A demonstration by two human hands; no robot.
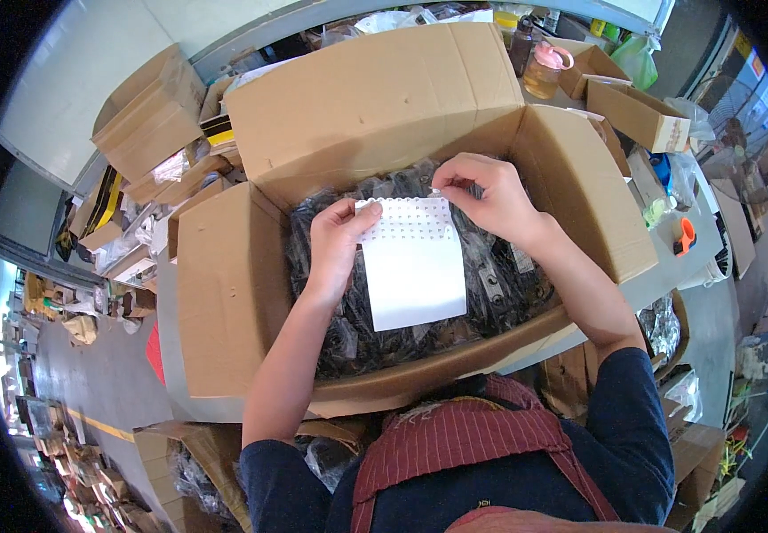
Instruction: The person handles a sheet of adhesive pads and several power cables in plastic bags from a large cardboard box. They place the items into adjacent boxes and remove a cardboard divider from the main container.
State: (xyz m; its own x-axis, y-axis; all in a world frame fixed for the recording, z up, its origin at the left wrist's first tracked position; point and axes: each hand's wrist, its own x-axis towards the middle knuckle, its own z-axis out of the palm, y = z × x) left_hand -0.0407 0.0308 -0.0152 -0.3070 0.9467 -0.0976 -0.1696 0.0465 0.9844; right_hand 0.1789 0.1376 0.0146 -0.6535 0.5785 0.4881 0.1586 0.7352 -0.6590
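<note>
A white sheet of small stickers (415,266) hangs over a large open cardboard box (224,293) packed with black parts in clear plastic bags (357,333). My left hand (335,240) pinches the sheet's upper left corner. My right hand (481,195) pinches the sheet's top edge at its right, fingertips closed on a small sticker there. Rows of tiny dots run across the sheet's upper part; the lower part is blank.
Smaller cardboard boxes (637,115) stand at the back right beside a drink bottle with a pink lid (546,69). Stacked flat cartons (148,111) lie at the left. An orange tool (685,235) rests on the grey table at right. Another bag-filled carton (197,471) sits at the lower left.
</note>
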